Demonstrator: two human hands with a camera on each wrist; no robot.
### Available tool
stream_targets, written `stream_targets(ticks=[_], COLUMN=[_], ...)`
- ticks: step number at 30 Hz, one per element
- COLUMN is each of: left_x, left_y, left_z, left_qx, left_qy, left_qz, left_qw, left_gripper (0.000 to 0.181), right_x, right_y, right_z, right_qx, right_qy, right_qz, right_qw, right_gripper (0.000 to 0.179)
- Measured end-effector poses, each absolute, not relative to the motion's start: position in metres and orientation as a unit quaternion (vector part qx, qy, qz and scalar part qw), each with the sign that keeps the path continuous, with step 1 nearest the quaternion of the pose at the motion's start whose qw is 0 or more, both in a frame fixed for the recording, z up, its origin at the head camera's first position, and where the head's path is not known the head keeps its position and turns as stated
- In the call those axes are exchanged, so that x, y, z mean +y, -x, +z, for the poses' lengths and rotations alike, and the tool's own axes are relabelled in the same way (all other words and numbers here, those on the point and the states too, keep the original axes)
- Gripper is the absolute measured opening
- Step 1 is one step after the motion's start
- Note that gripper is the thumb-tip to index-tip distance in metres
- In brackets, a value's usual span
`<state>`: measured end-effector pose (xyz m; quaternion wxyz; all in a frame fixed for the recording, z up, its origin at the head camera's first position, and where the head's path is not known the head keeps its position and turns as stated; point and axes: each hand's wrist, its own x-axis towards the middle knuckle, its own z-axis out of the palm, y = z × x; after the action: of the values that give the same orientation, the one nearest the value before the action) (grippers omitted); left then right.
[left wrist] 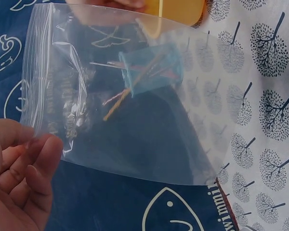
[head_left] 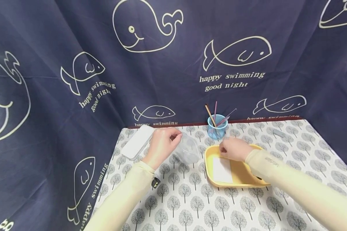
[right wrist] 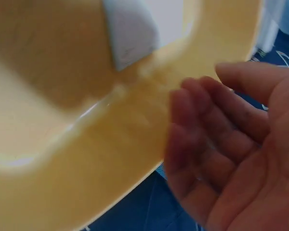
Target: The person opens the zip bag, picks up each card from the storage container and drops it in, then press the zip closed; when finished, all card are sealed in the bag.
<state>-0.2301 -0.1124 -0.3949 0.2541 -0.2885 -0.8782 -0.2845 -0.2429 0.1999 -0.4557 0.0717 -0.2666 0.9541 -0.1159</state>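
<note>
A clear zip bag (head_left: 188,150) hangs upright from my left hand (head_left: 163,144), which pinches it at a top corner by the zip strip. In the left wrist view, the flat bag (left wrist: 135,144) shows nothing inside; the pencil cup is seen through it. My right hand (head_left: 234,149) is over the far left part of a yellow tray (head_left: 234,185). Its loosely bent fingers (right wrist: 183,103) hold nothing in the right wrist view. Beneath it in the tray lies a white rectangular pad or card (head_left: 222,170). My right forearm covers the tray's right side.
Behind the tray stands a blue mesh cup (head_left: 217,131) with several pencils. A white oblong case (head_left: 138,142) lies at the back left. At the back right is a small grey bar (head_left: 279,133). A dark blue curtain (head_left: 173,80) hangs behind the tree-patterned tabletop (head_left: 196,199).
</note>
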Motion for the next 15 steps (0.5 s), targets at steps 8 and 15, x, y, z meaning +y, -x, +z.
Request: stream_targets(ticks=[8,15], left_x=[-0.113,-0.114], left_y=[0.231,0.229], left_z=[-0.397,-0.397], left_qx=[-0.875,-0.877], left_qy=[0.291,0.288], left_qz=[-0.289,-0.292], left_qw=[0.257,0.251], left_gripper=[0.009,0.010], right_x=[0.194,0.189], right_y=[0.228,0.225], right_z=[-0.472,-0.485], right_qx=[0.956,0.962], right_qy=[0.261,0.250], right_qz=[-0.085,-0.042], right_qw=[0.106,0.096], right_gripper=[0.025,0.037])
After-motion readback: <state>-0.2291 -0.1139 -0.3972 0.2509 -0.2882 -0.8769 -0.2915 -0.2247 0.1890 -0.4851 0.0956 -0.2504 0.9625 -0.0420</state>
